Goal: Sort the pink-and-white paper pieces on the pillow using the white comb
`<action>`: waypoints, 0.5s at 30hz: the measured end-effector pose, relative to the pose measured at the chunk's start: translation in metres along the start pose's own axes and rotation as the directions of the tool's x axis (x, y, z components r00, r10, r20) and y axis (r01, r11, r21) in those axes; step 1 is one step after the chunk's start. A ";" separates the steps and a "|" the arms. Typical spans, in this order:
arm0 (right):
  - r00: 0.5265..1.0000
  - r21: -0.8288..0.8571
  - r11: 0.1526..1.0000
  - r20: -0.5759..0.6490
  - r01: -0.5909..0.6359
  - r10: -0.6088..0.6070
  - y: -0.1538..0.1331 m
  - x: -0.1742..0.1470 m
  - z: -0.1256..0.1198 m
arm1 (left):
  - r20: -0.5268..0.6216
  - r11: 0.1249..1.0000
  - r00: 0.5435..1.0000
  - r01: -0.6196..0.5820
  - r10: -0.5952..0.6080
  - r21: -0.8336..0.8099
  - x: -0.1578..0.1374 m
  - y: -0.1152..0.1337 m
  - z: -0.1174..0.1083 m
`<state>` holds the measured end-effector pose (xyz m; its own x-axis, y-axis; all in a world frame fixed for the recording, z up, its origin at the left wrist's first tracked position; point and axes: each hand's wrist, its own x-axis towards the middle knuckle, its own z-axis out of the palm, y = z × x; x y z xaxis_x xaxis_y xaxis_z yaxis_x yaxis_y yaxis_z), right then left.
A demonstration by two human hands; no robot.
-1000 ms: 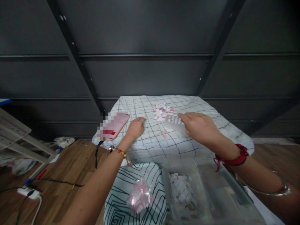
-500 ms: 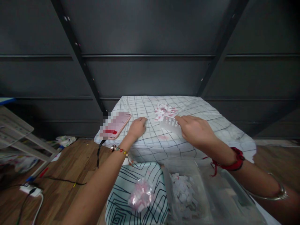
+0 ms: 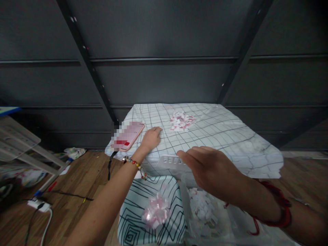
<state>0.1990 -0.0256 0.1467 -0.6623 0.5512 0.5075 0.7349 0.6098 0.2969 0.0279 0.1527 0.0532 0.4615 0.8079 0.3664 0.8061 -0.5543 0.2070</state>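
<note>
the right hand (image 3: pixel 211 167) is closed on a slotted scraper (image 3: pixel 170 166), long axis crosswise at the near edge of the cloth (image 3: pixel 230 131); the scrap pile (image 3: pixel 182 122) lies beyond, nearer the left hand (image 3: pixel 151 137), resting loose, seemingly empty.

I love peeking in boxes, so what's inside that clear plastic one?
The clear plastic box holds a heap of white scraps. The right hand and forearm hide part of the box; what's under the heap can't be seen.
</note>
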 end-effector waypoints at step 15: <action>0.971 -0.272 0.937 0.036 -0.218 0.236 0.066 0.003 0.026 | 0.023 1.000 1.000 -0.002 0.002 0.003 0.001 0.000 -0.001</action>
<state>0.2418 0.0313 0.1467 -0.4750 0.6995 0.5339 0.8728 0.2969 0.3874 0.0283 0.1532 0.0543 0.4714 0.8113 0.3457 0.8063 -0.5553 0.2038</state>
